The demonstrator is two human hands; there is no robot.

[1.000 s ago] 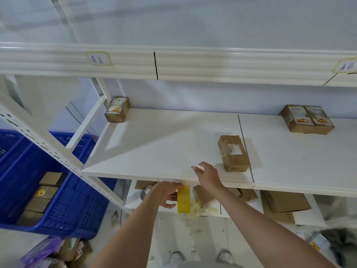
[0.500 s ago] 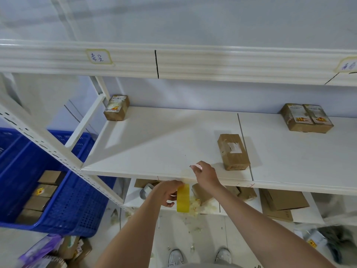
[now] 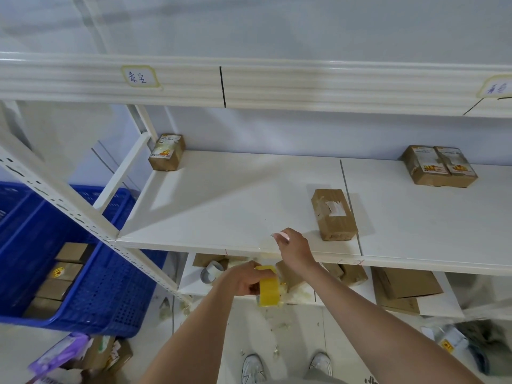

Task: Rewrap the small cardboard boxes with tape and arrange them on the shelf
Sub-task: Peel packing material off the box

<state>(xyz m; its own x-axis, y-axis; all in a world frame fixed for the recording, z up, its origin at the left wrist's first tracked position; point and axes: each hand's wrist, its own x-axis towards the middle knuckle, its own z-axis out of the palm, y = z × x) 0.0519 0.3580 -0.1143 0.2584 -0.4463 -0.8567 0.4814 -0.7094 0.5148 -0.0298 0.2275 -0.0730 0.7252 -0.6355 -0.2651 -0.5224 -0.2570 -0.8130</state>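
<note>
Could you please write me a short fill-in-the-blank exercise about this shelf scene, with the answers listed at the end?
1. The left hand grips a roll of ____ tape.
2. The crate left of the shelf is ____ in colour.
3. At the shelf's back right, ____ labelled boxes lie side by side.
4. The right hand is raised over the shelf's ____ edge.

Answers: yellow; blue; two; front

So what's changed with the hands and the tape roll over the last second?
Very little. The left hand holds the yellow tape roll just below the shelf edge, as before. The right hand keeps pinching the pulled tape end above that edge, perhaps a touch higher. The brown box on the shelf has not moved.
</note>
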